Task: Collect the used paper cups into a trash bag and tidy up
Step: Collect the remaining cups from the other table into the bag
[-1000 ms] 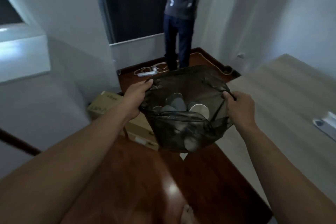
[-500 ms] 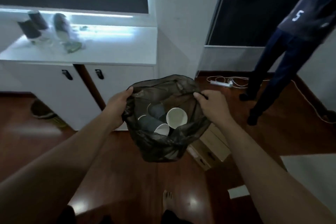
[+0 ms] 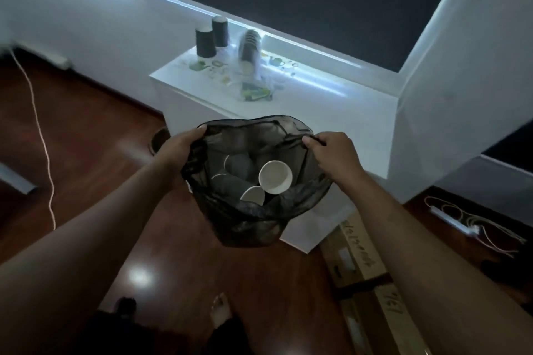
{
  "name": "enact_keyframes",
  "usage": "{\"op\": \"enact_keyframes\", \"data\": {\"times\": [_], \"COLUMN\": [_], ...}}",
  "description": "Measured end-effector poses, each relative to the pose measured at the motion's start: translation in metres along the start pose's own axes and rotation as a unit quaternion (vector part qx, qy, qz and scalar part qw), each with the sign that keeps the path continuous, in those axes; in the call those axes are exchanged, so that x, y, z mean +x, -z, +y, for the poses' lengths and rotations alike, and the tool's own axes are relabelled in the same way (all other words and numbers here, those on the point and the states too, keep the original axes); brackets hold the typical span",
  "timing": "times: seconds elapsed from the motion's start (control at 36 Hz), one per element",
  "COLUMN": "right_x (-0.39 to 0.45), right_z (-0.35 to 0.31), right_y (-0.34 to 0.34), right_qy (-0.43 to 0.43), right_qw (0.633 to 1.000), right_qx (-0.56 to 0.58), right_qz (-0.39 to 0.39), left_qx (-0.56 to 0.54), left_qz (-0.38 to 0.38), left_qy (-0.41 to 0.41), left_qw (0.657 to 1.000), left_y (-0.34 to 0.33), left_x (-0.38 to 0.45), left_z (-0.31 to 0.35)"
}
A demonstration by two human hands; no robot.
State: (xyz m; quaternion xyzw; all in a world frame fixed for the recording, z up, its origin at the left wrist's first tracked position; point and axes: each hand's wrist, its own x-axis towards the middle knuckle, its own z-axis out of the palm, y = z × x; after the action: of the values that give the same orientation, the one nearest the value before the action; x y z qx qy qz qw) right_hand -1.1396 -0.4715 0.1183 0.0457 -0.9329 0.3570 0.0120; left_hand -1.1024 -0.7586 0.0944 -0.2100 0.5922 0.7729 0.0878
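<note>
I hold a dark, see-through trash bag point(image 3: 251, 222) open in front of me, above the floor. My left hand point(image 3: 180, 150) grips its left rim and my right hand point(image 3: 334, 154) pinches its right rim. Several paper cups point(image 3: 275, 176) with white insides lie in the bag. On the white cabinet top point(image 3: 331, 104) beyond the bag stand two dark upside-down cups point(image 3: 205, 42) and a leaning stack of cups point(image 3: 249, 50) in clear wrap, with small packets point(image 3: 255, 92) beside them.
Cardboard boxes point(image 3: 356, 256) lie on the wooden floor at the cabinet's right foot. A power strip with cables point(image 3: 450, 217) rests at the far right. A thin white cord point(image 3: 40, 135) trails over the floor on the left. My bare foot point(image 3: 220, 308) shows below.
My view has swung left from the standing person and the table to the white cabinet under the window. Both hands keep the same grip on the bag's rim.
</note>
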Motion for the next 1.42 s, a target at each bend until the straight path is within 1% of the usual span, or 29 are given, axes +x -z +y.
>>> {"op": "enact_keyframes", "data": {"times": [0.11,0.19,0.28,0.31,0.39,0.47,0.56,0.72,0.81,0.89,1.0,1.06,1.08,1.25,1.42], "right_x": [0.063,0.097,0.137,0.145,0.18,0.207,0.243,0.288,0.299,0.302,0.307,0.305,0.306,0.303,0.309], "right_z": [-0.038,-0.071,-0.103,-0.111,-0.141,-0.164,-0.197,-0.247,-0.277,-0.3,-0.33,-0.353,-0.354,-0.414,-0.469], "right_y": [-0.043,-0.073,-0.108,-0.115,-0.153,-0.183,-0.216,-0.259,-0.284,-0.304,-0.331,-0.356,-0.357,-0.41,-0.457], "right_qy": [0.011,0.027,0.031,0.038,0.063,0.094,0.126,0.149,0.175,0.181,0.174,0.173,0.171,0.164,0.182], "right_qw": [1.0,0.998,0.996,0.995,0.99,0.985,0.979,0.972,0.964,0.961,0.96,0.959,0.96,0.96,0.955], "right_qx": [0.01,0.015,0.022,0.021,0.026,0.031,0.043,0.058,0.053,0.052,0.05,0.052,0.05,0.054,0.04], "right_qz": [-0.026,-0.061,-0.084,-0.091,-0.119,-0.141,-0.157,-0.173,-0.193,-0.204,-0.215,-0.218,-0.217,-0.221,-0.231], "left_qx": [-0.022,-0.039,-0.052,-0.053,-0.052,-0.057,-0.062,-0.055,-0.069,-0.077,-0.093,-0.095,-0.095,-0.123,-0.124], "left_qz": [0.02,0.017,0.043,0.044,0.077,0.088,0.135,0.17,0.204,0.225,0.23,0.232,0.23,0.253,0.275], "left_qy": [0.002,0.011,0.016,0.014,0.012,0.003,-0.016,-0.054,-0.067,-0.067,-0.066,-0.058,-0.056,-0.046,-0.04], "left_qw": [1.0,0.999,0.998,0.998,0.996,0.995,0.989,0.982,0.974,0.969,0.966,0.966,0.967,0.958,0.953], "left_y": [0.052,0.087,0.127,0.134,0.166,0.189,0.22,0.27,0.303,0.328,0.358,0.39,0.391,0.468,0.534], "left_x": [0.037,0.057,0.084,0.089,0.114,0.129,0.139,0.149,0.149,0.147,0.144,0.139,0.139,0.126,0.122], "left_z": [0.035,0.056,0.078,0.082,0.096,0.105,0.119,0.145,0.151,0.153,0.157,0.16,0.159,0.181,0.199]}}
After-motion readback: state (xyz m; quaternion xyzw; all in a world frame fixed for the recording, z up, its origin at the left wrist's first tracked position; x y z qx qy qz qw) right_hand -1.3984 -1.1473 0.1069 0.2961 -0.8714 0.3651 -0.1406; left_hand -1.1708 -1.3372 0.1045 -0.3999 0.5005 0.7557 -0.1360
